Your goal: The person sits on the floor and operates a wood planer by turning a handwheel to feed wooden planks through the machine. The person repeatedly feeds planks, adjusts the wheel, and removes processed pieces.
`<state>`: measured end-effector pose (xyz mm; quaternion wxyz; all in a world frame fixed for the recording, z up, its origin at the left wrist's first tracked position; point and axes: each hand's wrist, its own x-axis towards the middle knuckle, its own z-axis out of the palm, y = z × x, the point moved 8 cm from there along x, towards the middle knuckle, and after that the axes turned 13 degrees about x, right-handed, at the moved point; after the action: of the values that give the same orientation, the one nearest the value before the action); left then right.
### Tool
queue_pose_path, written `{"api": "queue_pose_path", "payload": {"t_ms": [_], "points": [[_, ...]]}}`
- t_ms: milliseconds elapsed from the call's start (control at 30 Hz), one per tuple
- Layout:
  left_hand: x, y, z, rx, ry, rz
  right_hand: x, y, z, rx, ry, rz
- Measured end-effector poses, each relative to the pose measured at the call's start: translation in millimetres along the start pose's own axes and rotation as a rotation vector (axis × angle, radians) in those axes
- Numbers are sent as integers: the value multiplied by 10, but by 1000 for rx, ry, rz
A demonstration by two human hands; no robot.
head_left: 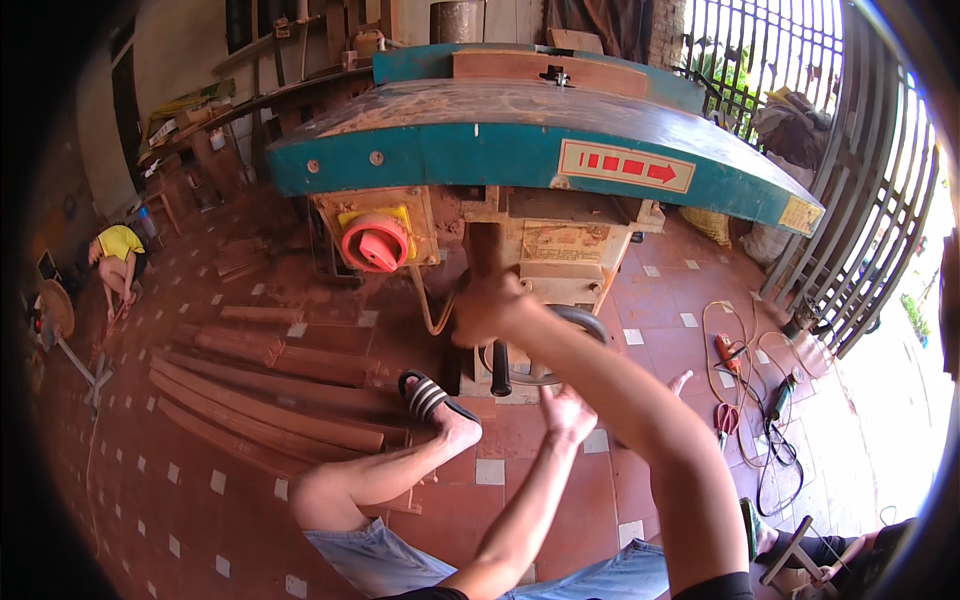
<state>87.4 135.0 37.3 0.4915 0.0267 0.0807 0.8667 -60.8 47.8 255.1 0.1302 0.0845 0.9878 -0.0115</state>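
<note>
A woodworking machine with a teal-edged table (470, 155) stands in front of me. My right hand (490, 308) is raised under the table's front edge, blurred by motion, its fingers closed around what looks like a brown wooden block (485, 248). Below it, my left hand (568, 412) is held palm up with the fingers apart, close to the lower rim of the handwheel (583, 322). The wheel's black handle (501, 368) points down between my hands. To the left sits a red rotary switch (377, 243) on the machine body.
Long wooden boards (270, 395) lie on the tiled floor at left, beside my sandalled foot (437, 405). At right are a red-orange power tool (728, 352), a green grinder (783, 396), scissors (726, 418) and loose cords. A person in yellow (120, 243) crouches far left; another person's leg (800, 548) shows lower right.
</note>
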Motion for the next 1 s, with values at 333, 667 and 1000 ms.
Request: {"api": "queue_pose_path", "payload": {"t_ms": [333, 667, 1000], "points": [[441, 935, -556, -168, -459, 112, -228, -263, -50, 208, 140, -127], [-74, 1280, 2251, 2765, 52, 442, -367, 1353, 2064, 2944, 1276, -819], [-404, 2263, -74, 980, 471, 731, -1030, 1988, 1037, 1935, 926, -177]]}}
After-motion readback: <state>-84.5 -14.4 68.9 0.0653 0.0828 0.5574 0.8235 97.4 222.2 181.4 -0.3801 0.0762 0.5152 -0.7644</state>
